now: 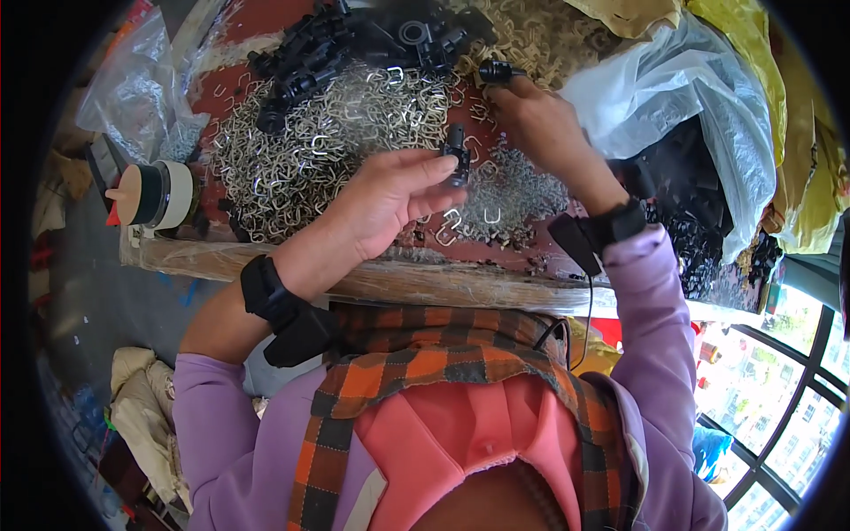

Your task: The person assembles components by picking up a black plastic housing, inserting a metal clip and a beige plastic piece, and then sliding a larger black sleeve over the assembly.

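My left hand [390,195] is closed, pinching a small black plastic fitting [455,142] upright between thumb and fingers, above the table's middle. Farther off to the right, my right hand [542,128] has its fingers closed around the near side of another black fitting [498,71]. This one lies sideways at the edge of a heap of beige clips [549,40]; the fingertips are partly hidden. Left of my left hand spreads a big pile of silvery U-shaped metal clips [292,168]. Small screws [522,190] lie heaped below my right hand.
More black fittings [354,44] are piled at the back. A clear plastic bag [682,88] covers black parts at right; another bag [142,97] sits far left. A round jar-like container [164,195] stands near the left corner. The table's wooden front edge [398,276] borders my apron.
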`<control>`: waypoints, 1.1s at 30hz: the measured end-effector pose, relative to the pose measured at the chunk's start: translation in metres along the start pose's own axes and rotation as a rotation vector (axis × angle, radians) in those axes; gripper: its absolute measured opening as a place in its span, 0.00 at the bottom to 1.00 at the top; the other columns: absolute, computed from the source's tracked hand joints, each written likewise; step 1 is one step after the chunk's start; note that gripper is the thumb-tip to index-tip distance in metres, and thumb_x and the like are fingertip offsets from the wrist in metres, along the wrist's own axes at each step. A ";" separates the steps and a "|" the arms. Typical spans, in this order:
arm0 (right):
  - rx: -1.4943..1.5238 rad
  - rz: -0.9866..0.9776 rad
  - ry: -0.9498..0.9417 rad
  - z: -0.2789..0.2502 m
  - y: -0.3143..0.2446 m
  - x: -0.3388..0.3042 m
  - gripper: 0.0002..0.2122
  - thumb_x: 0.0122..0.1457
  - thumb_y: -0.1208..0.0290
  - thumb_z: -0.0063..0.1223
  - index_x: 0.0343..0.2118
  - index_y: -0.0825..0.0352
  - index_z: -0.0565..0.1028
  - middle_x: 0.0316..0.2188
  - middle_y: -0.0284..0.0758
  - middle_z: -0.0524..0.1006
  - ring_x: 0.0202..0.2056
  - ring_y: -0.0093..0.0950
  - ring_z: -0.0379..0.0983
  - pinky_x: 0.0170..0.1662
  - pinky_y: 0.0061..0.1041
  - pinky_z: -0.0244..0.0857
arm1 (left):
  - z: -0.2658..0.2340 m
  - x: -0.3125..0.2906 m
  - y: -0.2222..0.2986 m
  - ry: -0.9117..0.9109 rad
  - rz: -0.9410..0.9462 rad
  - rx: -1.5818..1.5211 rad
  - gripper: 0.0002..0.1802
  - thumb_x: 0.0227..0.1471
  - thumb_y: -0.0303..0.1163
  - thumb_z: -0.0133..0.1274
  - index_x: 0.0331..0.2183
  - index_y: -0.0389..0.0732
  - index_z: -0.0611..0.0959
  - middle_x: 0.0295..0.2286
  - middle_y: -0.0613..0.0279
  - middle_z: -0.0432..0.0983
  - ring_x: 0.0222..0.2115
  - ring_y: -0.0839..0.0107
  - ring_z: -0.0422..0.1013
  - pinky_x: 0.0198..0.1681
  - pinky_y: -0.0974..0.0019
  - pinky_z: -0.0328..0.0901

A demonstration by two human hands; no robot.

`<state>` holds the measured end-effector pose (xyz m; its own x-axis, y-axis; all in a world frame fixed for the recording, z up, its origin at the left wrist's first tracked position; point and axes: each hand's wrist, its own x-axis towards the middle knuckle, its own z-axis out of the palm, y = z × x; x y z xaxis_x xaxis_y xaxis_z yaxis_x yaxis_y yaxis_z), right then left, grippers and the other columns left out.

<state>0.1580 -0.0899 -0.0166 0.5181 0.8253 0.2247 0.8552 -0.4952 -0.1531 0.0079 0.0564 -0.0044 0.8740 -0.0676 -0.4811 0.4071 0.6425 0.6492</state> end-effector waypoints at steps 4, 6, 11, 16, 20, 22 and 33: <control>-0.026 0.027 0.004 0.014 0.008 0.003 0.06 0.45 0.71 0.49 0.25 0.67 0.68 0.22 0.39 0.68 0.25 0.36 0.67 0.26 0.26 0.61 | -0.003 -0.001 -0.002 0.005 0.004 -0.041 0.11 0.46 0.30 0.46 0.33 0.35 0.73 0.28 0.57 0.71 0.28 0.71 0.70 0.29 0.79 0.66; 0.184 -0.036 0.024 0.006 0.013 -0.011 0.07 0.47 0.69 0.47 0.26 0.68 0.67 0.20 0.36 0.68 0.23 0.31 0.68 0.25 0.24 0.61 | -0.004 0.002 -0.001 -0.003 0.010 -0.025 0.11 0.46 0.30 0.46 0.33 0.35 0.72 0.28 0.57 0.71 0.29 0.71 0.70 0.29 0.78 0.66; 0.572 0.365 -0.130 -0.019 0.009 -0.064 0.07 0.52 0.68 0.40 0.26 0.68 0.64 0.17 0.31 0.65 0.18 0.23 0.64 0.22 0.20 0.57 | 0.004 0.012 -0.009 -0.054 -0.012 -0.005 0.11 0.46 0.30 0.45 0.33 0.35 0.72 0.30 0.57 0.71 0.31 0.69 0.69 0.33 0.75 0.65; 1.694 0.746 0.040 -0.039 -0.017 -0.114 0.07 0.55 0.67 0.37 0.25 0.65 0.63 0.15 0.29 0.63 0.14 0.16 0.56 0.18 0.14 0.52 | 0.035 0.023 -0.033 -0.170 -0.046 -0.046 0.11 0.46 0.29 0.45 0.34 0.36 0.72 0.33 0.57 0.70 0.34 0.69 0.67 0.40 0.70 0.62; 1.902 0.875 0.084 -0.041 -0.039 -0.121 0.08 0.55 0.67 0.34 0.25 0.65 0.62 0.14 0.28 0.62 0.14 0.15 0.53 0.18 0.14 0.48 | 0.052 0.027 -0.047 -0.370 -0.048 -0.164 0.11 0.46 0.29 0.45 0.34 0.36 0.72 0.34 0.58 0.69 0.37 0.69 0.66 0.44 0.66 0.59; 1.932 0.829 0.077 -0.041 -0.042 -0.123 0.08 0.55 0.66 0.35 0.26 0.65 0.62 0.14 0.27 0.62 0.14 0.15 0.53 0.18 0.14 0.49 | 0.054 0.027 -0.051 -0.388 -0.030 -0.168 0.11 0.46 0.28 0.45 0.34 0.36 0.72 0.34 0.58 0.69 0.37 0.69 0.65 0.45 0.65 0.59; 1.080 0.544 0.050 -0.032 -0.032 -0.118 0.08 0.54 0.67 0.40 0.27 0.68 0.64 0.15 0.26 0.64 0.16 0.13 0.56 0.19 0.10 0.49 | 0.049 0.029 -0.045 -0.371 0.037 -0.157 0.11 0.46 0.27 0.45 0.34 0.35 0.72 0.34 0.58 0.69 0.37 0.69 0.65 0.45 0.64 0.58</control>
<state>0.0702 -0.1808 -0.0073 0.8266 0.5563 -0.0852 0.0847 -0.2727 -0.9584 0.0280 -0.0119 -0.0184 0.9354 -0.2950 -0.1948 0.3533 0.7563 0.5506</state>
